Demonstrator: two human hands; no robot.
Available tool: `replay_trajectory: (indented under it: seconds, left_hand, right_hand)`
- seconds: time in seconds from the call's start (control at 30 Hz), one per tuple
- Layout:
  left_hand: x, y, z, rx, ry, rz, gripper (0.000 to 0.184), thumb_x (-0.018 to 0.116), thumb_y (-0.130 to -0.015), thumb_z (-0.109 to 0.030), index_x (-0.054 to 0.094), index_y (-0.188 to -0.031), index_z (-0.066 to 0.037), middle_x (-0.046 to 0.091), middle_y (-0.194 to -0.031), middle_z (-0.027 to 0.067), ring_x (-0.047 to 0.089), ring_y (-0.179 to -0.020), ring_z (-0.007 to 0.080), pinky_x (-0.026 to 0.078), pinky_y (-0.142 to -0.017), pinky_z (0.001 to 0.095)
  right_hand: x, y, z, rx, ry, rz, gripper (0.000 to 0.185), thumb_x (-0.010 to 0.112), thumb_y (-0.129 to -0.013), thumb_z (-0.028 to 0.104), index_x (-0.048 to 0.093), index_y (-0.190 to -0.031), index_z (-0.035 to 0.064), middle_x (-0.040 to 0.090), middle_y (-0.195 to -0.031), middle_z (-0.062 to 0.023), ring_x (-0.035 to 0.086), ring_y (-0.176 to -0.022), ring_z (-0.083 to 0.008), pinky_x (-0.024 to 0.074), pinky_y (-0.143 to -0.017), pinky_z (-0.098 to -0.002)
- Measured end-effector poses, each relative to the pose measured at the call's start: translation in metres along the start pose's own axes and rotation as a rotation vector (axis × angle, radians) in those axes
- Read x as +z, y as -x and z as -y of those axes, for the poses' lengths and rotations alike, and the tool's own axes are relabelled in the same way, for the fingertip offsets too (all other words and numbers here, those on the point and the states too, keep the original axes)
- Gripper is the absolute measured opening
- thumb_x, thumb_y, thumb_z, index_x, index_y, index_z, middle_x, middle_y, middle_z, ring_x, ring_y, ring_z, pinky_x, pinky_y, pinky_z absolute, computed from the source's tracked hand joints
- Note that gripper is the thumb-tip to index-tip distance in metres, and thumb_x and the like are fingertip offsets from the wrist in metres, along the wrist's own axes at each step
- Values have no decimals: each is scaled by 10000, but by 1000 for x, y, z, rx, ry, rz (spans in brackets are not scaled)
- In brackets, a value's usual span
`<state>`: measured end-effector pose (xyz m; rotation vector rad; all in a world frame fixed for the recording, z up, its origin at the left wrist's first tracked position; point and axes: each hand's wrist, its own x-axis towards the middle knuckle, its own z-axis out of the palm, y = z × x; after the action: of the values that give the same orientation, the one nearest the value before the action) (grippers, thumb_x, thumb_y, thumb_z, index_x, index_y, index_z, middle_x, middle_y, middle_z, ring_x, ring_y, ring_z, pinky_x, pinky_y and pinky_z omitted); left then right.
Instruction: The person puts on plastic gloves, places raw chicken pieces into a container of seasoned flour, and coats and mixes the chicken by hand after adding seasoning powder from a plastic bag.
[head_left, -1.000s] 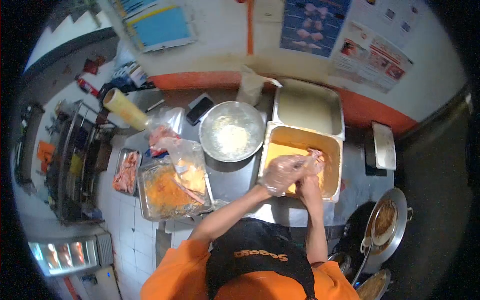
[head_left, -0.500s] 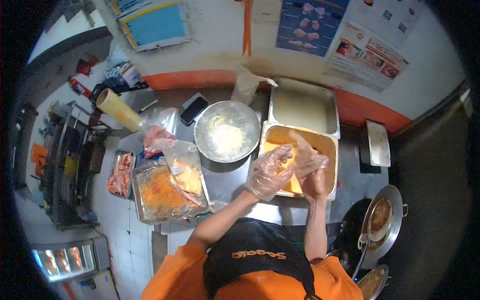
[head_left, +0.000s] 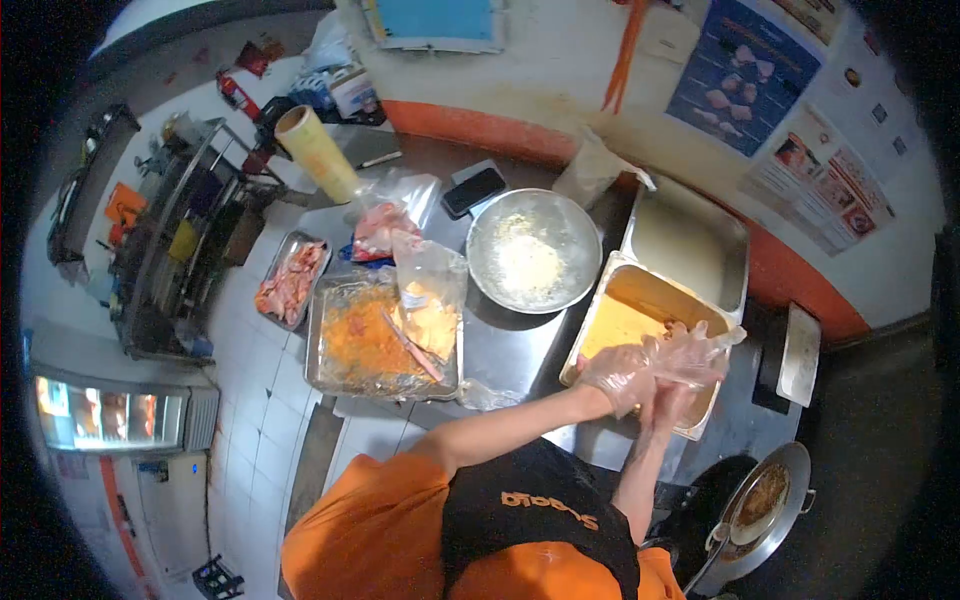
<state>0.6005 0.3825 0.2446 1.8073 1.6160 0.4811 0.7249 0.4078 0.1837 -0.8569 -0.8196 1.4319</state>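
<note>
Both my hands meet above a deep metal pan (head_left: 580,345) of orange-yellow batter (head_left: 625,322). My left hand (head_left: 618,380), in a clear plastic glove, is closed at my right wrist, on the loose edge of the other glove. My right hand (head_left: 678,392) points away from me, fingers stretched out inside a clear plastic glove (head_left: 702,350) whose tips hang baggy. Part of the batter lies hidden under the hands.
A bowl of pale flour (head_left: 530,260) stands left of the pan, beside a phone (head_left: 473,192). Further left are a tray of orange coating (head_left: 350,335) with tongs (head_left: 410,345) and a tray of raw meat (head_left: 293,280). A pan of oil (head_left: 765,500) is at lower right.
My view has swung left, so everything sits further right. My left hand has moved from beside the right hand's fingers to its wrist, and the glove sits further onto the right hand.
</note>
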Motion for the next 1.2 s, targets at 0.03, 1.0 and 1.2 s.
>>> replay_trajectory:
  seconds: [0.03,1.0,1.2]
  left_hand:
    - [-12,12,-9,-7,-37,60,382,599,-885,-283,662,-1113,16,731,-1006,223,704,-990,408,568,-833,511]
    - [55,5,73,63,506,-680,274,575,-903,-51,643,-1158,24,713,-1004,204,699,-944,355,555,-862,426]
    - [76,9,68,136,196,-578,388,614,-862,-94,586,-1240,-6,661,-1158,196,629,-1071,378,530,-943,483]
  right_hand:
    - [-13,-12,0,-29,108,28,660,354,-1059,566,334,-1562,139,489,-1492,-148,577,-1271,-312,499,-1070,-458]
    - [-24,-63,-41,161,1637,1421,508,679,-839,356,614,-1267,89,668,-1199,-234,641,-1118,-411,496,-981,-514]
    - [-66,-101,-16,131,1982,1197,404,701,-847,362,653,-1144,93,701,-1104,-198,675,-1064,-344,511,-913,-513]
